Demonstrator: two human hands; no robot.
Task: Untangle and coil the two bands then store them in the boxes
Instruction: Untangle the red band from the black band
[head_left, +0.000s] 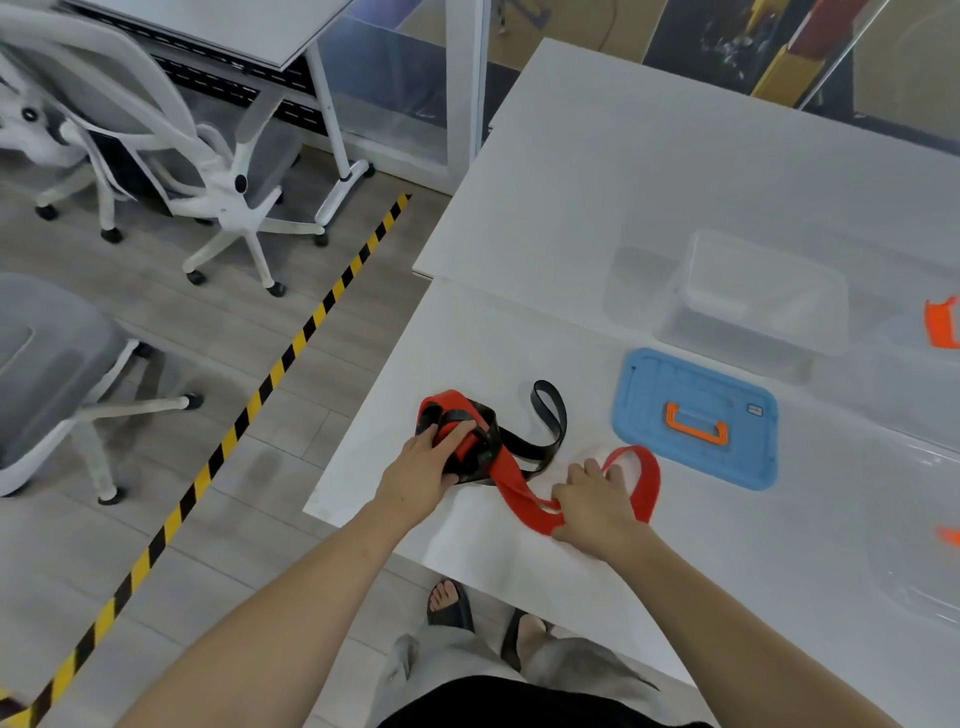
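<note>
A red band (648, 483) and a black band (551, 415) lie knotted together near the left front corner of the white table (649, 182). My left hand (423, 470) grips the tangled knot where both bands cross. My right hand (597, 501) pinches the red band's loose loop, which curls round to its right. A loop of the black band sticks out behind the knot. A clear open box (753, 301) stands behind a blue lid (696, 418) with an orange handle.
A second clear box (924, 530) with orange latches sits at the right edge, partly out of view. Office chairs (156, 156) and yellow-black floor tape (249, 410) lie left of the table. My feet in sandals show under the table's front edge.
</note>
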